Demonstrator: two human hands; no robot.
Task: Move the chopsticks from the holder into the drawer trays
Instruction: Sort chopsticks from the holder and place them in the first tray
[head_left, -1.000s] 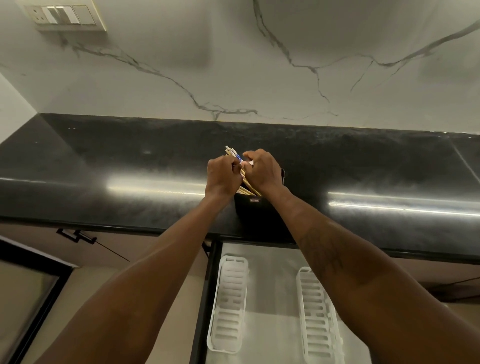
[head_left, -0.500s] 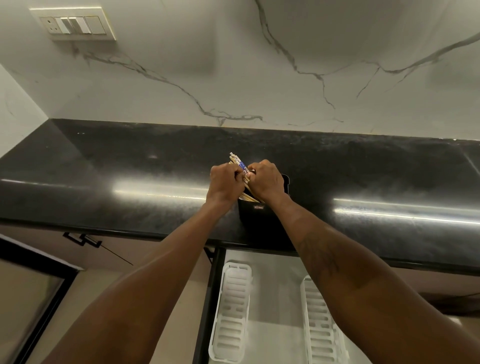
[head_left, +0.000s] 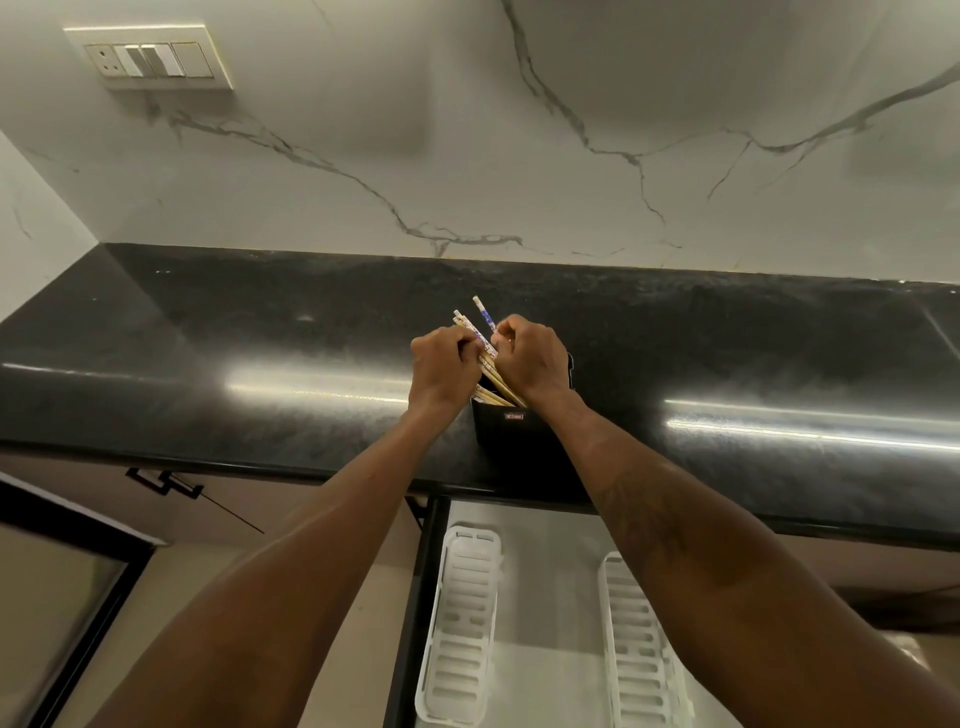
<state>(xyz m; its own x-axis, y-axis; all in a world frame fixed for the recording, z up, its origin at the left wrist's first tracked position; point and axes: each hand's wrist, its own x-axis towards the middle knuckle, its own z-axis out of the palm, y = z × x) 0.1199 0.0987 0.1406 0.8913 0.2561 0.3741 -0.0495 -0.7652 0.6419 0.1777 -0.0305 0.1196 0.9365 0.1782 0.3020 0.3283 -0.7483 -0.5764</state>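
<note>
Chopsticks (head_left: 489, 365) between fingers (head_left: 466, 341) of left hand (head_left: 444, 366), right hand (head_left: 534, 359)

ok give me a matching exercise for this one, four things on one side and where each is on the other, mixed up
Things
1. chopsticks
2. holder
3. trays
4. switches

Places
a. on the wall, upper left
b. in the open drawer
c. standing on the counter, near its front edge
d. gripped by the left hand and right hand

Pairs: 1-d, 2-c, 3-b, 4-a
</note>
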